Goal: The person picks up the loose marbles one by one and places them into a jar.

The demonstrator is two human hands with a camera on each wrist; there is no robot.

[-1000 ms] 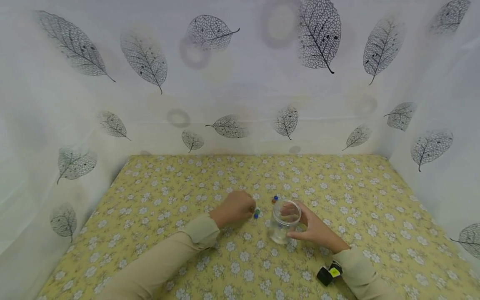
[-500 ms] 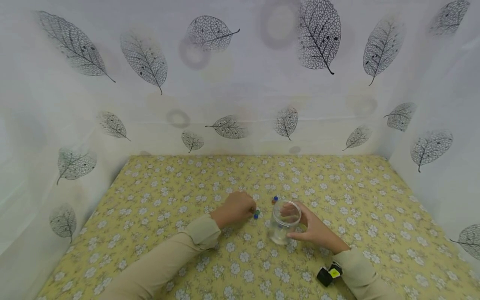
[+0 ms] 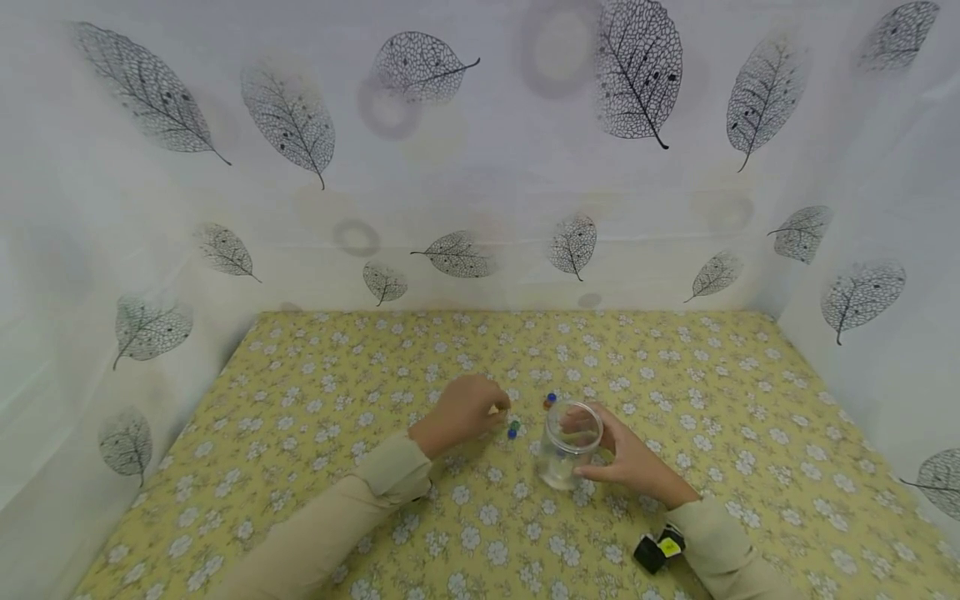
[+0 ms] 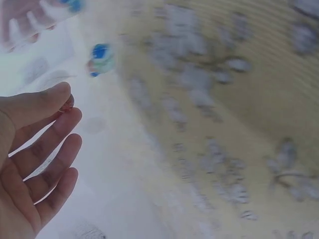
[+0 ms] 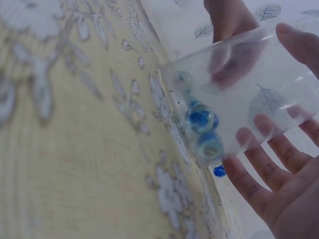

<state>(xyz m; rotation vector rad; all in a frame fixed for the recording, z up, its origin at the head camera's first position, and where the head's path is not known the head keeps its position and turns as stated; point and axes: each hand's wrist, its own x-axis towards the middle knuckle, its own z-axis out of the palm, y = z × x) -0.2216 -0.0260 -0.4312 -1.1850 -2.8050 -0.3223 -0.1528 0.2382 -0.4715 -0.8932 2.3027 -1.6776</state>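
Note:
My left hand (image 3: 463, 410) pinches a small reddish glass marble (image 4: 69, 103) between thumb and forefinger, the other fingers loosely bent. It is just left of a pair of blue and green marbles (image 3: 513, 431) on the cloth. My right hand (image 3: 626, 454) grips a clear open jar (image 3: 558, 467) round its side, thumb on one side and fingers on the other. The jar stands upright on the table. In the right wrist view, several blue marbles (image 5: 202, 118) lie on the jar's bottom.
Behind the jar lie a blue marble (image 3: 552, 397) and an orange-brown one (image 3: 548, 404). A black strapped device (image 3: 651, 552) sits at the right wrist. Yellow flowered cloth (image 3: 375, 367) covers the table, with leaf-patterned white curtains (image 3: 510, 183) round it.
My left hand has risen slightly and drawn back to the left from the two nearby marbles, its fingertips now holding a marble. The right hand and jar have stayed put.

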